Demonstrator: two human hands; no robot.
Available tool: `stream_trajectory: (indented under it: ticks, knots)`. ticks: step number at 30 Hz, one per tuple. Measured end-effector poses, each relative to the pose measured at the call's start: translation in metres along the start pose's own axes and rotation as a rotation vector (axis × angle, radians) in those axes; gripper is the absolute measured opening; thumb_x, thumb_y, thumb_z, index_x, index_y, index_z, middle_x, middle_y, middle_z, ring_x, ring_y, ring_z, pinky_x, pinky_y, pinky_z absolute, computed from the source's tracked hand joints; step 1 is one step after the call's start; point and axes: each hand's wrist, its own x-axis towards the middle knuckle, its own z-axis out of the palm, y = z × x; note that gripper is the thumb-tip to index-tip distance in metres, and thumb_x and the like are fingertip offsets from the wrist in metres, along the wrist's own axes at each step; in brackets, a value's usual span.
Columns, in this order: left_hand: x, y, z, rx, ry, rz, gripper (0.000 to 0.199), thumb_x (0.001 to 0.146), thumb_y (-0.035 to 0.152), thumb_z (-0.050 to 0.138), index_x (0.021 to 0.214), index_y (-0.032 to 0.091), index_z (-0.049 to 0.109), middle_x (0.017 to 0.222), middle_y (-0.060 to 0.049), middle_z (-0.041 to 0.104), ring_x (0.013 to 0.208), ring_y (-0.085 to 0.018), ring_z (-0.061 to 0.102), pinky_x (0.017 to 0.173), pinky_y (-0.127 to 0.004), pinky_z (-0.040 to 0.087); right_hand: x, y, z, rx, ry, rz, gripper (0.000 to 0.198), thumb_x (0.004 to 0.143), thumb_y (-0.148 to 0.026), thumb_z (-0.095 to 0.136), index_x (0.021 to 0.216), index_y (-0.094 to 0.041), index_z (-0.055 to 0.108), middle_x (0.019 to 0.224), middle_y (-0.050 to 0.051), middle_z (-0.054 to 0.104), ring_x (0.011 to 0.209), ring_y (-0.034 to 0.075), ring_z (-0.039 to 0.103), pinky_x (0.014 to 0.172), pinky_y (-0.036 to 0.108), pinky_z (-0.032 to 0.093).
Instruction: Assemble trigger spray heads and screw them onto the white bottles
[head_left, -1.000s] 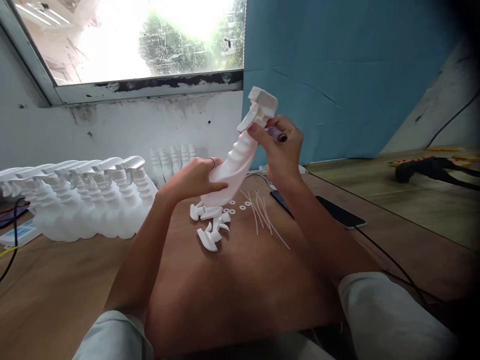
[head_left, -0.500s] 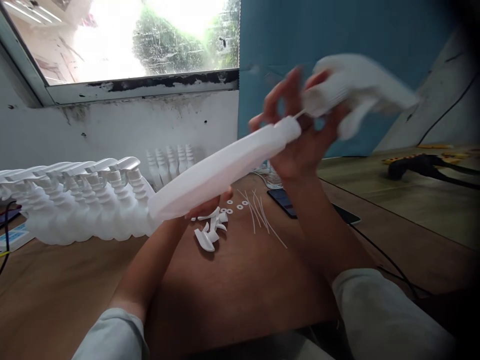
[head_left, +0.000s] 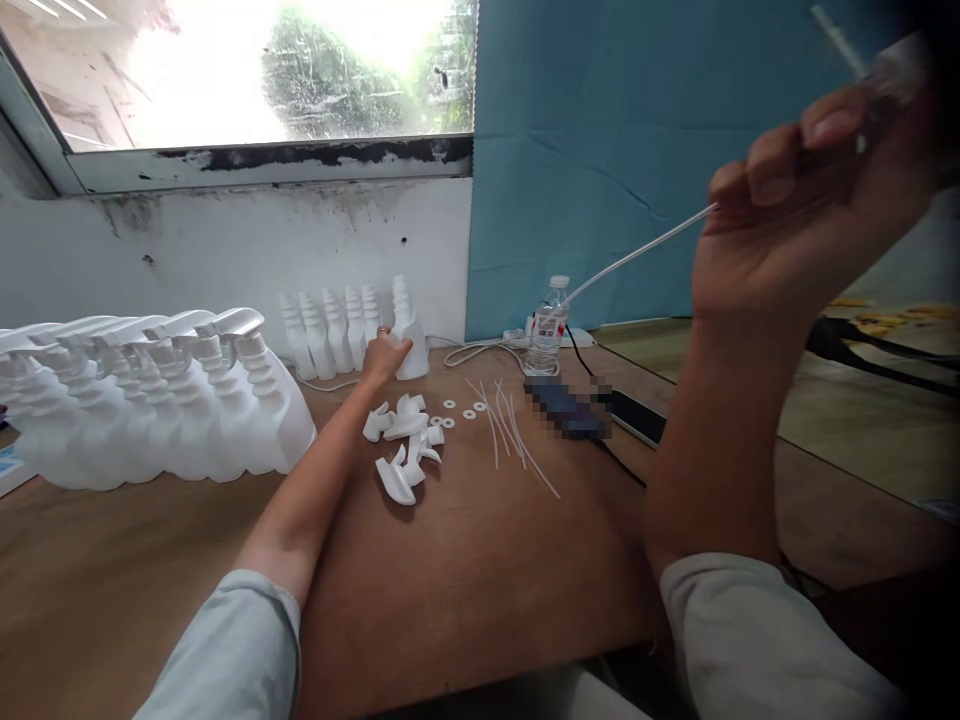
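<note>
My left hand (head_left: 385, 357) reaches to the back of the table, its fingers closed around the lower part of a white ribbed-neck bottle (head_left: 401, 305). This bottle stands upright at the right end of a row of similar white bottles (head_left: 334, 335). High at the upper right, my right hand (head_left: 810, 200) is closed on a trigger sprayer, most of it hidden by the fingers and the dark picture edge. A thin white dip tube (head_left: 645, 253) slants down-left from that hand. Below my left hand lie several loose white plastic pieces (head_left: 405, 450) and white washers (head_left: 469, 414).
Several white bottles with sprayer heads (head_left: 187, 400) stand packed at the left. Loose thin tubes (head_left: 510, 430) lie mid-table. A clear water bottle (head_left: 546, 340), a phone (head_left: 637, 418) and cables lie beyond, before a blue panel (head_left: 570, 180) and a wall with a window.
The white bottle has gone from the front of me to the back row with my left hand. My right hand has risen to the right, its sprayer and tube clear of the bottle's mouth.
</note>
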Motion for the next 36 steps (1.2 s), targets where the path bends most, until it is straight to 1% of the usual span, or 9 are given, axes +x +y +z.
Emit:
stream_trajectory:
  ticks: [3, 11, 15, 20, 23, 26, 30, 33, 36]
  knots:
    - [0.012, -0.009, 0.015, 0.119, 0.076, -0.030, 0.061, 0.081, 0.035, 0.057, 0.132, 0.005, 0.043, 0.115, -0.025, 0.063, 0.114, -0.038, 0.058, 0.092, -0.043, 0.046, -0.002, 0.002, 0.020, 0.008, 0.010, -0.124, 0.041, 0.099, -0.030, 0.035, 0.097, -0.040, 0.075, 0.074, 0.000, 0.042, 0.052, 0.005, 0.036, 0.055, 0.019, 0.038]
    - [0.029, -0.024, 0.044, 0.259, 0.136, -0.037, 0.068, 0.085, 0.027, 0.057, 0.141, 0.000, 0.030, 0.119, -0.028, 0.061, 0.116, -0.038, 0.058, 0.093, -0.043, 0.046, -0.009, -0.003, 0.040, -0.129, 0.111, 0.077, 0.066, 0.103, -0.026, 0.007, 0.104, -0.034, 0.072, 0.077, 0.003, 0.044, 0.057, 0.008, 0.040, 0.057, 0.018, 0.044]
    - [0.036, -0.023, 0.048, 0.270, 0.140, -0.055, 0.066, 0.085, 0.026, 0.060, 0.139, 0.002, 0.032, 0.120, -0.029, 0.061, 0.117, -0.037, 0.057, 0.093, -0.042, 0.046, -0.013, -0.009, 0.046, 0.034, -0.037, 0.080, 0.067, 0.102, -0.018, 0.013, 0.094, -0.039, 0.076, 0.078, 0.004, 0.041, 0.066, 0.008, 0.045, 0.064, 0.017, 0.045]
    - [0.037, -0.021, 0.039, 0.248, 0.129, -0.048, 0.056, 0.082, 0.029, 0.064, 0.127, 0.002, 0.045, 0.117, -0.031, 0.061, 0.117, -0.040, 0.057, 0.092, -0.045, 0.045, -0.011, -0.010, 0.044, -0.007, 0.030, 0.097, 0.038, 0.099, -0.031, 0.041, 0.089, -0.039, 0.077, 0.072, 0.002, 0.027, 0.058, 0.009, 0.035, 0.049, 0.017, 0.035]
    - [0.034, -0.015, 0.030, 0.211, 0.132, -0.036, 0.044, 0.081, 0.035, 0.065, 0.112, 0.005, 0.054, 0.114, -0.031, 0.062, 0.117, -0.042, 0.057, 0.092, -0.047, 0.044, -0.010, -0.006, 0.042, -0.057, 0.081, 0.137, 0.023, 0.081, -0.052, 0.065, 0.086, -0.032, 0.075, 0.064, -0.002, 0.018, 0.047, 0.009, 0.018, 0.038, 0.024, 0.019]
    - [0.028, 0.003, 0.016, 0.143, 0.133, -0.024, 0.037, 0.086, 0.045, 0.057, 0.099, 0.010, 0.057, 0.102, -0.025, 0.067, 0.101, -0.036, 0.066, 0.083, -0.042, 0.050, -0.014, 0.001, 0.048, -0.014, 0.013, 0.207, 0.046, 0.057, -0.059, 0.081, 0.084, -0.023, 0.071, 0.058, -0.006, 0.014, 0.046, 0.006, 0.007, 0.040, 0.027, 0.005]
    - [0.006, 0.042, -0.019, -0.273, 0.031, 0.060, 0.042, 0.090, 0.057, 0.042, 0.096, 0.016, 0.052, 0.070, -0.007, 0.067, 0.058, -0.018, 0.067, 0.054, -0.025, 0.049, -0.028, 0.020, 0.070, -0.108, -0.069, 0.343, 0.044, 0.063, -0.057, 0.078, 0.079, -0.021, 0.059, 0.053, -0.008, 0.017, 0.043, 0.005, 0.009, 0.042, 0.027, 0.002]
    - [-0.025, 0.075, -0.059, -0.744, -0.187, 0.169, 0.055, 0.082, 0.071, 0.045, 0.091, 0.017, 0.054, 0.064, -0.005, 0.063, 0.053, -0.015, 0.064, 0.047, -0.021, 0.045, -0.044, 0.045, 0.090, -0.211, -0.190, 0.503, 0.046, 0.067, -0.061, 0.074, 0.073, -0.021, 0.051, 0.051, -0.008, 0.022, 0.042, 0.006, 0.014, 0.040, 0.025, 0.007]
    - [-0.054, 0.098, -0.094, -0.881, -0.358, 0.149, 0.065, 0.081, 0.076, 0.038, 0.093, 0.015, 0.057, 0.065, -0.007, 0.064, 0.053, -0.017, 0.064, 0.045, -0.023, 0.045, -0.061, 0.073, 0.106, -0.313, -0.363, 0.543, 0.048, 0.069, -0.064, 0.070, 0.069, -0.020, 0.050, 0.052, -0.006, 0.031, 0.044, 0.006, 0.024, 0.041, 0.024, 0.015]
